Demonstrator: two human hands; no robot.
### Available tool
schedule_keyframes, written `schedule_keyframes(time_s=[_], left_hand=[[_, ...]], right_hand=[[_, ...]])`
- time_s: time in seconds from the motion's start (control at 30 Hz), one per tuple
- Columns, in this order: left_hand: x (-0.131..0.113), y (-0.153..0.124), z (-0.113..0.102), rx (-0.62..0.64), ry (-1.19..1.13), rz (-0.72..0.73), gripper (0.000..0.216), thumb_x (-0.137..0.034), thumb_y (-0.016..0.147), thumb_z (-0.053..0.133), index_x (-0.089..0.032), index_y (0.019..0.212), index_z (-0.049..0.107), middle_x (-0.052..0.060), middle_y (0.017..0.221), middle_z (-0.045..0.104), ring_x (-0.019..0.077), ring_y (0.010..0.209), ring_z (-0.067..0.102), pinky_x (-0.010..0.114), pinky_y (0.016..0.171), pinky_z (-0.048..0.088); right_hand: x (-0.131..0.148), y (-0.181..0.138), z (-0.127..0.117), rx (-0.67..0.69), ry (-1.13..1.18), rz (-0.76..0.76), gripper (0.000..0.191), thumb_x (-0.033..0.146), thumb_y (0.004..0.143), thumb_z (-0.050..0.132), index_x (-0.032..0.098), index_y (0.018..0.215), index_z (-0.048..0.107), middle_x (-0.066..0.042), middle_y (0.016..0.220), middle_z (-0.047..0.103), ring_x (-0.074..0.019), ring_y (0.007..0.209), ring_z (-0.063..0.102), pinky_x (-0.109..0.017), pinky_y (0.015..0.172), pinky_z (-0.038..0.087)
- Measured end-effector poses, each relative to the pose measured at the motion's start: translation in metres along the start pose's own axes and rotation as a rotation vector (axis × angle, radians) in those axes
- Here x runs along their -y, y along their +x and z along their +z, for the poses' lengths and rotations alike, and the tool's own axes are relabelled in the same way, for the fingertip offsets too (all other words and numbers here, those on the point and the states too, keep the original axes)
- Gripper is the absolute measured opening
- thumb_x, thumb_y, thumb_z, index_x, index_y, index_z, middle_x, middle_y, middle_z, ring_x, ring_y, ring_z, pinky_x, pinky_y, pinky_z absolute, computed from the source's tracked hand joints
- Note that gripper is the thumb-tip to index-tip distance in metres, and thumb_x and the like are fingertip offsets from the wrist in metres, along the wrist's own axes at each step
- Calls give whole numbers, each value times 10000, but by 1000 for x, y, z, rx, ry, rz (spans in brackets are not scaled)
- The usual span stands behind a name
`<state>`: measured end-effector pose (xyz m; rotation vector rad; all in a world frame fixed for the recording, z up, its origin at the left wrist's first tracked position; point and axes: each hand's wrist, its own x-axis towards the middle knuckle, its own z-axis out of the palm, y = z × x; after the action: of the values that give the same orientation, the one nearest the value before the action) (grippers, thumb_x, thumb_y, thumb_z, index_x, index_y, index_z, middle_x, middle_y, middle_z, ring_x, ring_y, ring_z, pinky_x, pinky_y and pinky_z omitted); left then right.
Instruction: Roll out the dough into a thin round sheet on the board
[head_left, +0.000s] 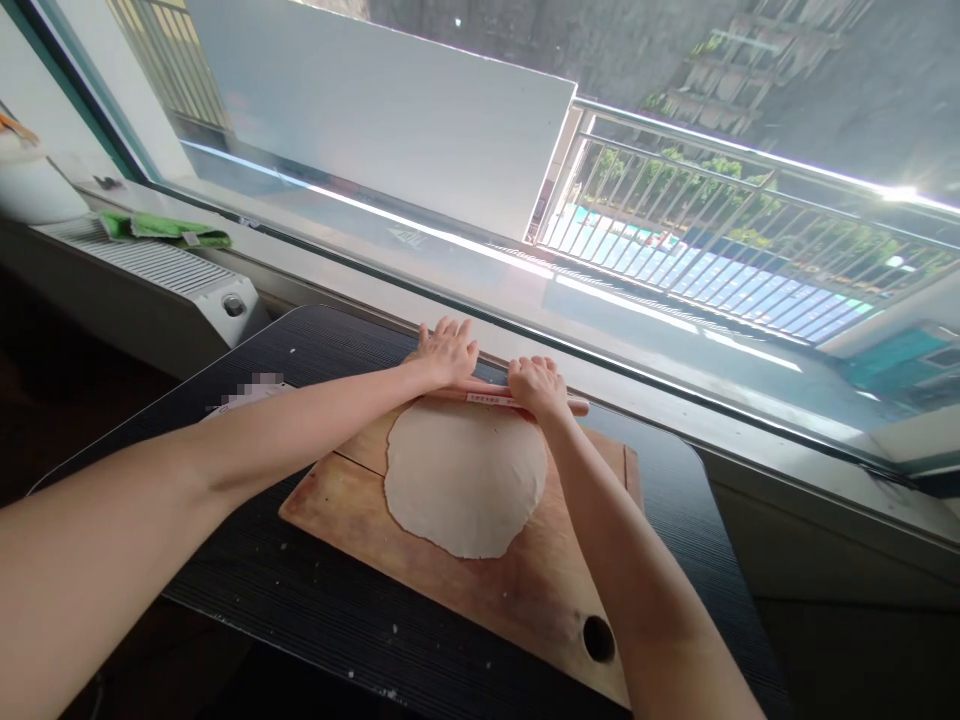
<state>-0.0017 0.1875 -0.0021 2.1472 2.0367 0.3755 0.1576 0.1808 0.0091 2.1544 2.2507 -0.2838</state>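
A flattened sheet of pale dough [465,490] lies on a wooden cutting board [337,500]. Across its far edge rests a wooden rolling pin [487,398] with a printed label. My left hand [448,352] presses on the pin's left part with the palm, fingers stretched forward and spread. Over the right part of the pin, my right hand [538,384] has its fingers curled; the pin's right end sticks out beyond it. The left end of the pin is partly hidden behind my left wrist.
The board lies on a dark table [330,590] with small white specks. A window ledge [495,345] and glass run behind it. At left are a radiator [172,275], a green cloth [165,230] and a white container [37,185]. A hole [598,638] pierces the board's near right corner.
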Motion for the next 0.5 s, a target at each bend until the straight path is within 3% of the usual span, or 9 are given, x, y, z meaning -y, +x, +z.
schedule_keyframes(time_s=[0.17, 0.37, 0.5], left_hand=[[1, -25, 10, 25, 4, 156, 556, -424, 1005, 254, -201, 1502, 367, 98, 1572, 417, 281, 1482, 280, 597, 1188, 202], [-1, 6, 1, -11, 36, -14, 548, -369, 999, 262, -162, 1493, 378, 139, 1515, 481, 302, 1479, 285, 603, 1178, 211], [-1, -13, 3, 30, 26, 62, 547, -403, 1004, 245, -194, 1491, 382, 113, 1536, 462, 291, 1476, 291, 592, 1175, 228]], right_hand=[[-9, -32, 15, -141, -75, -117, 441, 307, 1027, 275, 205, 1138, 690, -114, 1379, 581, -307, 1419, 336, -459, 1124, 311], [2, 1, -3, -5, -23, -11, 493, 294, 1026, 233, 140, 1236, 651, -152, 1392, 569, -304, 1348, 422, -442, 1086, 359], [-3, -21, 5, -79, -55, -77, 463, 301, 1030, 252, 186, 1174, 677, -123, 1358, 601, -296, 1363, 405, -447, 1087, 358]])
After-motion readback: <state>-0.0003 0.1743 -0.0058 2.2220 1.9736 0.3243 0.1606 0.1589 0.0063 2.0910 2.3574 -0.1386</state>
